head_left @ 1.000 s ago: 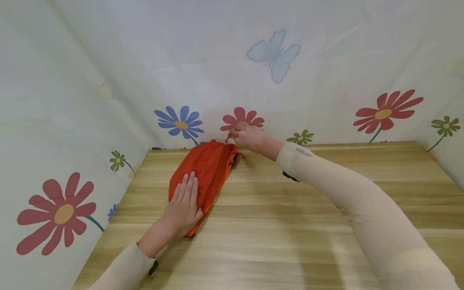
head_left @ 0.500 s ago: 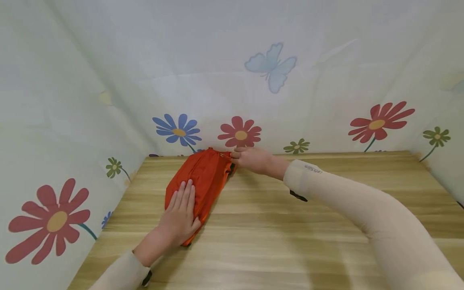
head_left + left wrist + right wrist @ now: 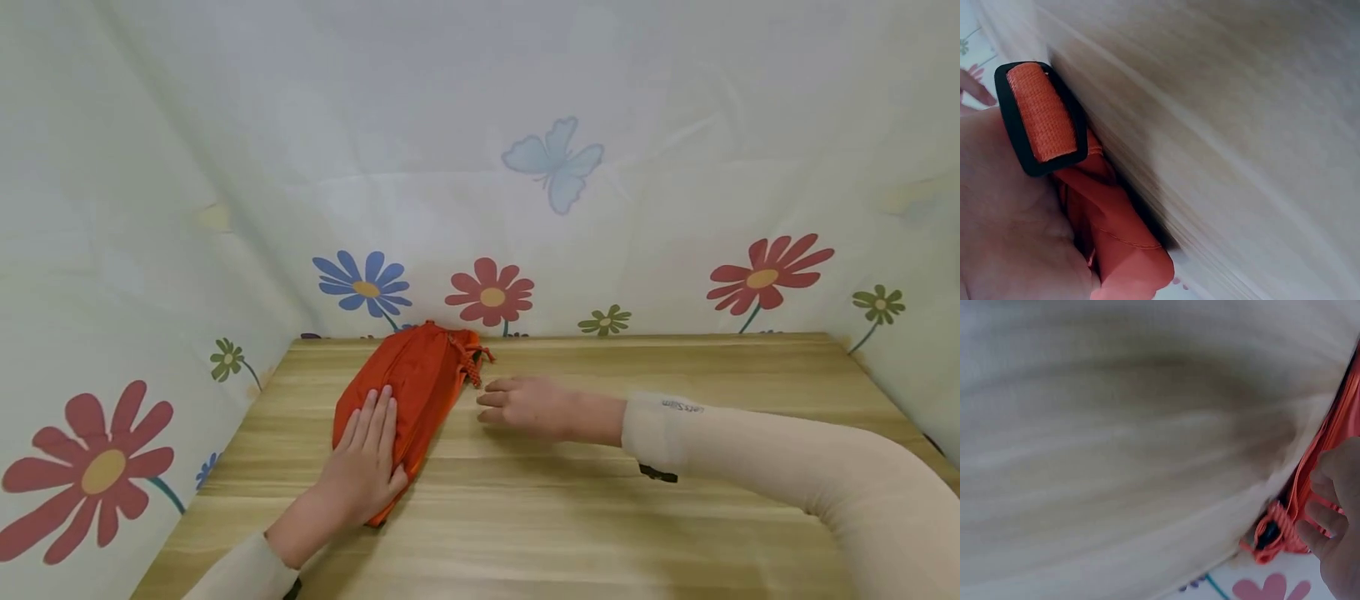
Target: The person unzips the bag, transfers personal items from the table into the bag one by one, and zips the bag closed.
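Observation:
An orange-red fabric bag (image 3: 423,358) lies slantwise on the table, its narrow far end close to the back wall. Flat on its near left part rests my left hand (image 3: 358,467), fingers straight and together. Beside that palm, the left wrist view shows an orange webbing strap (image 3: 1041,112) through a black buckle (image 3: 1016,134). Corded pulls (image 3: 471,365) hang at the bag's far right corner, seen also as a red cord loop (image 3: 1266,540) in the right wrist view. My right hand (image 3: 528,408) hovers just right of the bag, fingers loosely bent and holding nothing.
The wood-grain table (image 3: 600,517) runs right and toward me from the bag. A white fabric wall (image 3: 660,192) printed with flowers and a butterfly stands along its back edge, with another wall (image 3: 82,275) at the left.
My right hand has left the cord at the bag's far corner and moved toward me. The corded pulls now hang loose. My left hand stays flat on the bag; the head view has tilted up.

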{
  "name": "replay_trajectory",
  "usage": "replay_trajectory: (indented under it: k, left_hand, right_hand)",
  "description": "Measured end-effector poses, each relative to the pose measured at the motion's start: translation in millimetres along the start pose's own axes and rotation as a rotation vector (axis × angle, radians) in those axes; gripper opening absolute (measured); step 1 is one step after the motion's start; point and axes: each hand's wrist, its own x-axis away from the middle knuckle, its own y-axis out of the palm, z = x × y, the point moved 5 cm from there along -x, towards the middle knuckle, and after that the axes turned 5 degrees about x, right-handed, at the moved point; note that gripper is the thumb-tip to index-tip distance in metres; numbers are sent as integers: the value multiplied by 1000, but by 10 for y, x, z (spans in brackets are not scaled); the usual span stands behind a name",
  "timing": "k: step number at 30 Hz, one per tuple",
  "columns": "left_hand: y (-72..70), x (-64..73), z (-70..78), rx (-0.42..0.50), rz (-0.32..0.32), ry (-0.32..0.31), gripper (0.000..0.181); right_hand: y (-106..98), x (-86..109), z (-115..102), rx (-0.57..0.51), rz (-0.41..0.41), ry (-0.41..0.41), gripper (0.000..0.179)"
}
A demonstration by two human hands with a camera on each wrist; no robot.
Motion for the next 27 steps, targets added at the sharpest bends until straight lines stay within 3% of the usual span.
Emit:
replay_trajectory:
  k: [4,10,12,16,18,20,23,27]
  left_hand:
    - [27,-42,-19,49,12,15,84]
    - [-60,-160,-36,80,-82,-18,78]
    - [-148,-235,-89,114,-39,-23,65]
    - [-379,-449,-327,217,123,-21,39]
    - [-443,-576,-494,296,131,-28,39]
    - [-447,-703,-673,386,79,-50,42]
    - [-355,-868,-930,522,-48,-62,46]
    - [-199,-1026,-1151,678,-210,-49,53]
  right_hand:
    - [-88,101,-161,-47,18,8,39]
    - [-191,199,-383,-160,45,25,43]
    - [-240,193,-444,-245,31,50,44]
    - [-344,96,-553,-402,33,90,46]
    - [-400,5,-607,-449,60,101,48]
    - [-451,-116,-664,-457,112,103,48]
    - [-514,-323,-741,-440,173,104,51]
    - [-494,-586,-830,-367,170,129,55]
